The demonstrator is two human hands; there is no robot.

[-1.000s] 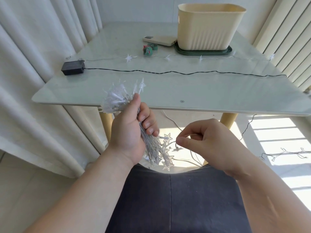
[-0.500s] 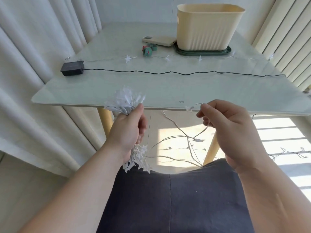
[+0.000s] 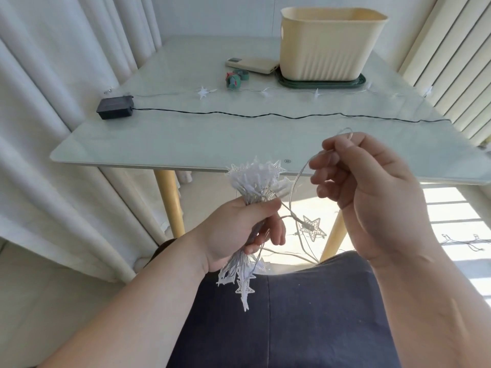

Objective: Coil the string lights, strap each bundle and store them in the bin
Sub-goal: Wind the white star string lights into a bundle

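Left hand grips the coiled star-light bundle below the table edge; right hand pinches the clear wire, fingertips partly hidden. The cream bin stands far back, interior unseen.

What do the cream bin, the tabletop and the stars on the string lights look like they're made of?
Cream bin: probably moulded plastic, matte, with fine vertical ribs on its wall.
Tabletop: looks like glass or polished stone, glossy, since it shows soft reflections.
Stars on the string lights: likely thin translucent white plastic, some with a dotted pattern.
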